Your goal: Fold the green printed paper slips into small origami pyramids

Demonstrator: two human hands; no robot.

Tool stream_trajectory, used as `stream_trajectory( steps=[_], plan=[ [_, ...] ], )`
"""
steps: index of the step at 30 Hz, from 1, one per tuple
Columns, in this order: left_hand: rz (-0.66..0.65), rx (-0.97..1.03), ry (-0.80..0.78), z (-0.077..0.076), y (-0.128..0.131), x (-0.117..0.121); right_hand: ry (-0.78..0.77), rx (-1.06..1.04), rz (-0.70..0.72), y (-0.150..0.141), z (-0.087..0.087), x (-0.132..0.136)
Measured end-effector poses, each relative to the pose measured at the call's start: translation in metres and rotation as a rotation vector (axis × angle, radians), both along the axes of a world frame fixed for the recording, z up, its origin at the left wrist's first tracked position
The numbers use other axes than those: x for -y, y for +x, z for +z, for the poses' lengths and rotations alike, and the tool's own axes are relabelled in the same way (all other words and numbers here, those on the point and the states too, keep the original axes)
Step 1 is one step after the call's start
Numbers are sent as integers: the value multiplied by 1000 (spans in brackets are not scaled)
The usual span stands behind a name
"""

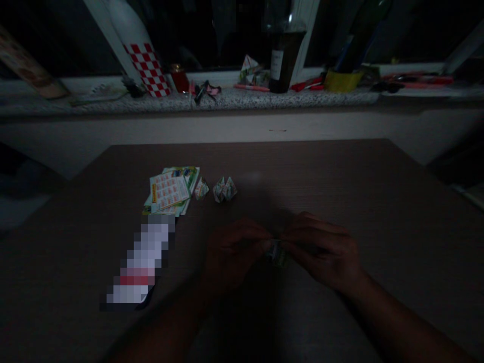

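In the dim light, my left hand (237, 252) and my right hand (327, 249) meet over the table, fingertips pinched together. Between them is a small piece of folded printed paper (277, 253), its lower part hanging below the fingers and its folds too dark to make out. Farther back to the left lie several small folded paper pieces, one (201, 188) beside a stack of printed paper sheets (170, 191) and a pair (224, 189) that touch each other.
A phone (141, 262) with a blurred, lit screen lies left of my left arm on the brown table (321, 171). Behind the table, a stone windowsill (227, 101) carries a red-and-white checked bottle (145, 60), a dark cup (283, 60), a yellow-based green bottle (344, 70) and small clutter.
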State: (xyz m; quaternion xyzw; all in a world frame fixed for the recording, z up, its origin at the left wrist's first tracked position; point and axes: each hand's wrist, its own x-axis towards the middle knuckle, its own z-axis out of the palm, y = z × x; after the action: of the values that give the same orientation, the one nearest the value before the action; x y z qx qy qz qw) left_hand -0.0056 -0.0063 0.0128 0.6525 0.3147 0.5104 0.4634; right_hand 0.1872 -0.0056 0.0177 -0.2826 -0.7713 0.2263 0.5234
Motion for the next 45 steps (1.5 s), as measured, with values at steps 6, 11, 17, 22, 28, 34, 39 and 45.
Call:
stream_trajectory(
  steps=[6, 11, 17, 22, 28, 34, 39, 45],
  plan=[
    [11, -24, -84, 0, 0, 1, -11, -13, -2, 0, 1, 1],
    [37, -123, 2, 0, -2, 0, -20, -14, -14, 1, 0, 1],
    [55, -251, 141, 2, -2, 1, -13, -14, -18, -2, -1, 1],
    [47, -327, 233, 3, 1, 3, 19, 45, 2, -4, -1, 2],
    [44, -364, 287, 3, 3, 3, 43, 84, -2, -3, 0, 6],
    [15, -402, 312, 6, 4, 1, -4, 44, -34, -4, -3, 9],
    [-5, -417, 273, 7, 5, 1, -23, -12, -54, -8, -2, 11],
    [-12, -417, 231, 2, 4, 0, -79, -40, -92, -11, -4, 13]
  ],
)
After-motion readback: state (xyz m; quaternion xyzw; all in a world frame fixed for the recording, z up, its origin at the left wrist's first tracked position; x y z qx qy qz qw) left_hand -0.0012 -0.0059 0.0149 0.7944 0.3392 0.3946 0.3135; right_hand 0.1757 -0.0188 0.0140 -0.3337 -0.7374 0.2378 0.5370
